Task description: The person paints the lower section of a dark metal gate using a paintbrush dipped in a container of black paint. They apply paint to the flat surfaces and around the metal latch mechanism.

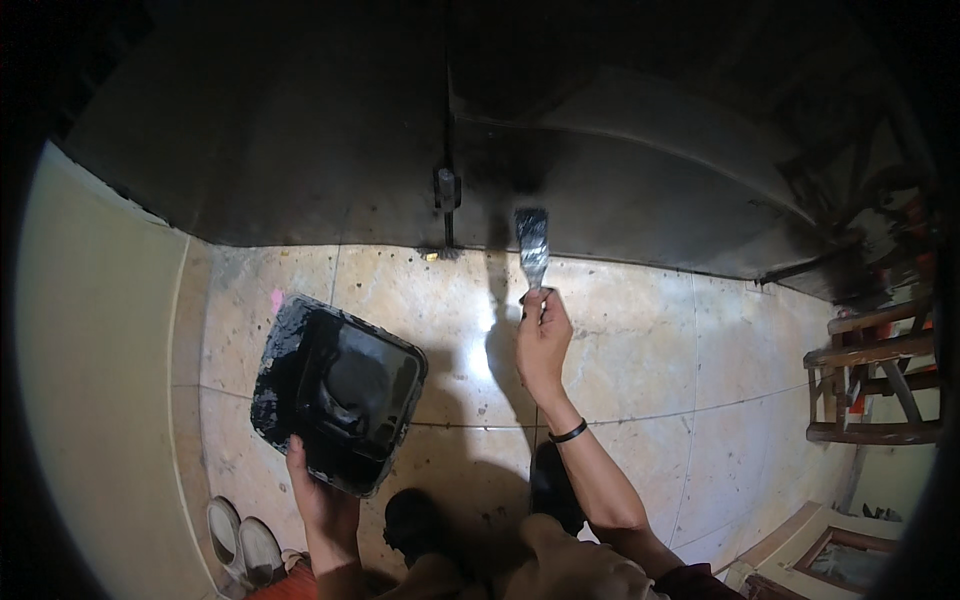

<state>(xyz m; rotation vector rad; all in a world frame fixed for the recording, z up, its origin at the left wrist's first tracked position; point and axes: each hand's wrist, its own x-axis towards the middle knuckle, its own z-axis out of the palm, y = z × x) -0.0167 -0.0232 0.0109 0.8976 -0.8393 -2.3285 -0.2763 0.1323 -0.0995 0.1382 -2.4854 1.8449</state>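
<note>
Flat black-bristled paintbrush (532, 246) gripped by right hand (541, 340), fingers (530, 305) clenched round its handle.
Long axis upright, bristles pointing toward dark metal door (620, 170); left hand (315, 490) grasping black square paint tray (338, 392) below-left of door.

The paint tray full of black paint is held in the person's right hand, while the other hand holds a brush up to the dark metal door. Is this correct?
Not quite. In the head view the left hand holds the paint tray of black paint; the right hand holds the brush up to the dark metal door. The rest is correct.

R hand (541, 345) w/ brush (532, 243), L hand (318, 492) w/ tray (336, 392)
</note>
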